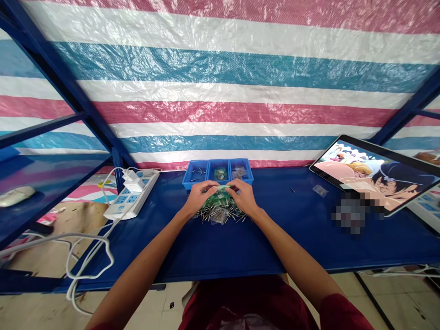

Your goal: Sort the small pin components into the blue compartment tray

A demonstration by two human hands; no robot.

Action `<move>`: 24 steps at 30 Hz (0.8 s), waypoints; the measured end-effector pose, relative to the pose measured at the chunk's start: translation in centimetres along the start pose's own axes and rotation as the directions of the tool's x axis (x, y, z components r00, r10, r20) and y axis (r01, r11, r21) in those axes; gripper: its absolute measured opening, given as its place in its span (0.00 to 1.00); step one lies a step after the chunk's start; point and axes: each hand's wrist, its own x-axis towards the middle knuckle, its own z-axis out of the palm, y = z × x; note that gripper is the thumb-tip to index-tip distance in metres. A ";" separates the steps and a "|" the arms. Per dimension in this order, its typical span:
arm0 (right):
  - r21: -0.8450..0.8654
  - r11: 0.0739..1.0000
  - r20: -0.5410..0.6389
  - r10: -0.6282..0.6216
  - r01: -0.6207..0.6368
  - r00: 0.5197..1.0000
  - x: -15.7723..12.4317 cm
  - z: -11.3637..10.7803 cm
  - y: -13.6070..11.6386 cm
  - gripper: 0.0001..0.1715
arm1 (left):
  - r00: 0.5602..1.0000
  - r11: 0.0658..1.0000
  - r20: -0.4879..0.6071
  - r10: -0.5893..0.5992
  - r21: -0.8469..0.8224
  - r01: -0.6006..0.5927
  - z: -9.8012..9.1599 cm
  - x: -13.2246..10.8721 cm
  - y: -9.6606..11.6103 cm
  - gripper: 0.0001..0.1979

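Note:
My left hand and my right hand meet over a heap of small green parts and thin metal pins on the blue table. Both hands have their fingers curled and pinch a small green piece between them, just above the heap. Right behind my hands stands a blue tray with three compartments; pins lie in its left one, a green item in the middle one, greyish bits in the right one.
A white power strip with a plugged-in charger and white cables lies at the left. A tablet playing a cartoon leans at the right. A small clear bag and a loose pin lie nearby. Striped tarpaulin hangs behind.

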 end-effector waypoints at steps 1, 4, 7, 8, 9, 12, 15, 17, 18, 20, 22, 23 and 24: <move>0.016 1.000 -0.005 0.025 -0.025 1.000 0.0 0.0 -0.1 0.09 | 1.000 1.000 -0.001 -0.007 -0.018 0.007 0.1 0.0 -0.1 0.20; 0.075 0.993 -0.005 0.087 -0.087 0.996 -0.1 0.0 -0.3 0.16 | 0.999 0.999 -0.035 -0.029 -0.045 0.027 0.4 -0.1 -0.1 0.18; 0.119 0.990 0.015 0.069 -0.071 0.997 -0.1 -0.2 -0.5 0.18 | 0.996 0.995 -0.056 -0.068 -0.076 0.064 0.5 0.0 0.0 0.18; 0.121 0.992 0.015 0.042 -0.043 0.999 -0.1 -0.2 -0.5 0.19 | 0.996 0.992 -0.056 -0.075 -0.106 0.069 0.5 0.0 0.1 0.19; 0.113 0.993 0.014 0.010 -0.011 1.000 -0.1 -0.2 -0.5 0.19 | 0.995 0.988 -0.055 -0.080 -0.140 0.072 0.4 0.1 0.2 0.20; 0.053 0.996 0.020 -0.071 0.070 0.997 -0.1 -0.2 -0.3 0.16 | 0.995 0.975 -0.025 -0.099 -0.204 0.092 0.2 0.2 0.2 0.22; 0.005 0.996 0.023 -0.086 0.086 0.996 0.0 0.0 -0.2 0.12 | 0.992 0.976 0.040 -0.123 -0.176 0.128 0.3 0.2 0.2 0.19; 0.000 0.997 0.017 -0.074 0.074 0.997 0.0 0.0 -0.2 0.11 | 0.994 0.987 0.032 -0.108 -0.115 0.111 0.5 0.2 0.1 0.19; -0.002 0.998 0.016 -0.065 0.065 0.998 0.0 0.0 -0.2 0.12 | 0.997 0.994 0.010 -0.083 -0.074 0.083 0.5 0.2 0.1 0.20; -0.022 0.998 0.015 -0.055 0.055 0.998 0.0 -0.1 -0.3 0.12 | 1.000 1.000 -0.027 -0.006 0.020 0.007 0.4 0.2 0.1 0.22; -0.056 0.997 0.012 -0.052 0.053 0.999 0.0 -0.2 -0.4 0.13 | 0.998 0.994 -0.021 0.055 0.096 -0.053 0.3 0.1 0.1 0.22; -0.067 0.996 0.008 -0.052 0.052 0.999 0.1 -0.2 -0.4 0.14 | 0.998 0.990 -0.001 0.067 0.121 -0.066 0.2 0.1 0.2 0.21; -0.070 0.996 0.006 -0.051 0.051 0.999 0.1 -0.2 -0.4 0.14 | 0.997 0.988 0.023 0.067 0.141 -0.069 0.1 0.1 0.2 0.20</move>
